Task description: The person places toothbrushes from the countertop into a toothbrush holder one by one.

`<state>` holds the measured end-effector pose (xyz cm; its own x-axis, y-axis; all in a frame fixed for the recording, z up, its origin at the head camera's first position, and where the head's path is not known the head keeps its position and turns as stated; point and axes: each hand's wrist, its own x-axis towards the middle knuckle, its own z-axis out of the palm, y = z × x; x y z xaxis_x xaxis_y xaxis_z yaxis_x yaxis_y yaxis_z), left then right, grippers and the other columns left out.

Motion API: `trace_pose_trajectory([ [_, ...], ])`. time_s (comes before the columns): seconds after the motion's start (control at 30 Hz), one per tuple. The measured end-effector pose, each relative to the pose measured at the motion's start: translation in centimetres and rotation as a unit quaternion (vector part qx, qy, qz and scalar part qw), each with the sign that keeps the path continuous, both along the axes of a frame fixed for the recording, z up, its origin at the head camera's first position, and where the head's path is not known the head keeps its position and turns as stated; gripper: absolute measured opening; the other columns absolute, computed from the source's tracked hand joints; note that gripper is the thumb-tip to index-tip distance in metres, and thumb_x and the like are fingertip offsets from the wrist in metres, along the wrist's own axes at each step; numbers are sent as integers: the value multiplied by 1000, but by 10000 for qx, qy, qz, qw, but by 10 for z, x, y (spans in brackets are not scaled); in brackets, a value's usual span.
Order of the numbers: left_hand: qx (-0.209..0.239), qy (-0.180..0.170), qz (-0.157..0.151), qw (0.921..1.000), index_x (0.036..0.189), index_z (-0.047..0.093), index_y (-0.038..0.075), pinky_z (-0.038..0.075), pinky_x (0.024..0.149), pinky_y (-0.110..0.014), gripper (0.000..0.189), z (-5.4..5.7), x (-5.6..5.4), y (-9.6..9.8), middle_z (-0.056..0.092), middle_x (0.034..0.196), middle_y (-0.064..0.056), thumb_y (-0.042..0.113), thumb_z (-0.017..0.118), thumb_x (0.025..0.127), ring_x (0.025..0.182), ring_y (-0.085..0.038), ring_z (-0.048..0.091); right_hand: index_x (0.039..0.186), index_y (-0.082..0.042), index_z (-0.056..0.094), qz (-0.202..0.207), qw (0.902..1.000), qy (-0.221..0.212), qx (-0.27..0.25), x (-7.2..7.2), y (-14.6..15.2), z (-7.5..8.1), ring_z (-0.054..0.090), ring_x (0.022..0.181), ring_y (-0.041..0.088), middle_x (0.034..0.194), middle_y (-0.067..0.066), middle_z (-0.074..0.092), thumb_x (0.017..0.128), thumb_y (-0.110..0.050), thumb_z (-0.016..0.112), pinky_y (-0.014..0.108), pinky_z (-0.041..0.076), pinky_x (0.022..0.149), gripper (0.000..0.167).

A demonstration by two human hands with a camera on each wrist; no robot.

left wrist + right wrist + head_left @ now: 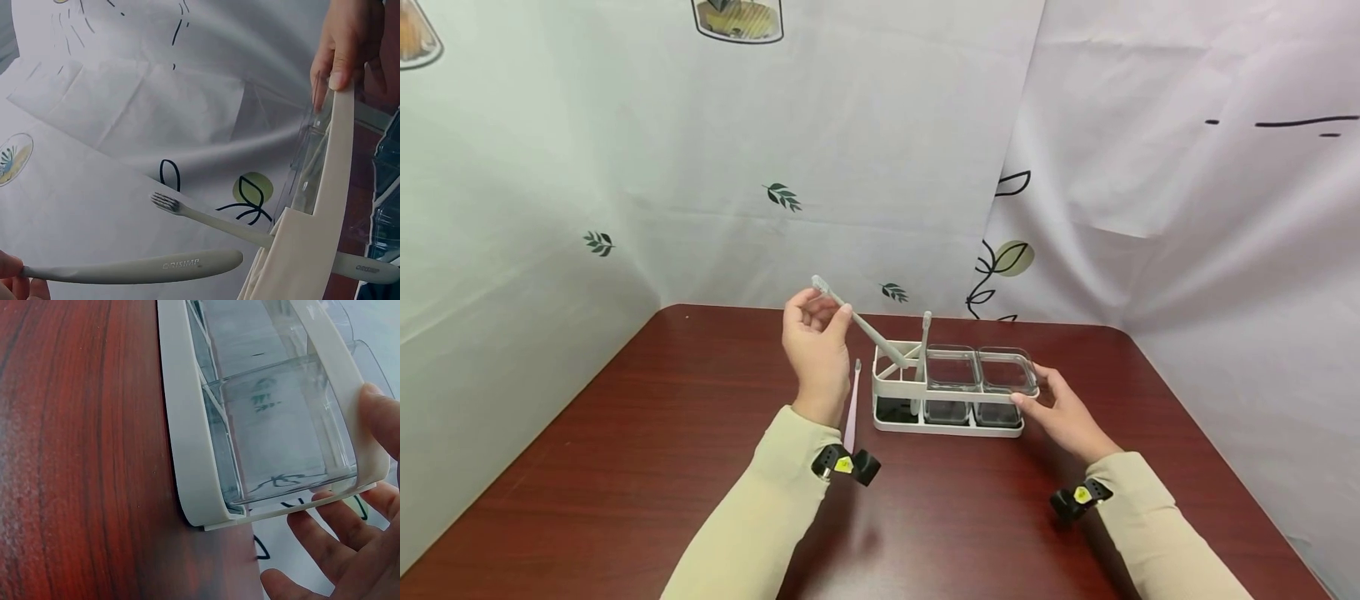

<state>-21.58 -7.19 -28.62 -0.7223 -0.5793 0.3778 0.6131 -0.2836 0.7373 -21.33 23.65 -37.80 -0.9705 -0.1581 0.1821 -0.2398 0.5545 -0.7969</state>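
Observation:
My left hand point(820, 354) pinches a grey toothbrush point(871, 333) near its bristle end. Its handle slants down to the right over the divided left section of a white toothbrush holder point(955, 431); in the left wrist view the handle tip point(234, 258) is apart from the holder. A second grey toothbrush point(925, 333) stands in that section, bristles up. My right hand point(1067, 417) grips the holder's right end, thumb on the upper rail point(347, 400) in the right wrist view. Two clear cups point(952, 385) sit side by side in the holder.
A pink toothbrush point(852, 408) lies on the dark red table point(625, 433), left of the holder and partly behind my left wrist. White printed cloth point(850, 125) hangs behind the table and along its sides.

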Motion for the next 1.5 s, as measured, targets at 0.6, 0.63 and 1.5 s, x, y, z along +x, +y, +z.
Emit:
trace_pose_trajectory([
  [0.6, -1210, -146, 137, 9925, 109, 54, -6, 50, 79, -20, 33, -11, -2, 20, 57, 92, -6, -17, 63, 80, 85, -10, 57, 144, 1, 30, -45, 10000, -24, 41, 0, 3, -2, 55, 114, 39, 130, 25, 49, 94, -26, 64, 27, 49, 86, 66],
  [0.63, -1259, -169, 120, 9918, 109, 54, -6, 51, 79, -21, 33, -12, -2, 21, 57, 93, -7, -17, 63, 80, 86, -11, 58, 144, 1, 30, -48, 10000, -30, 36, 0, 3, -2, 55, 115, 39, 130, 25, 49, 94, -26, 64, 31, 50, 88, 66],
  [1.5, -2488, -573, -346, 9662, 114, 57, -1, 55, 77, -32, 30, -37, 0, 35, 59, 97, -16, -11, 62, 86, 92, -28, 62, 145, 1, 29, -34, 9999, 27, 103, -2, 2, -3, 54, 116, 41, 131, 27, 48, 95, -27, 63, 48, 48, 93, 66],
])
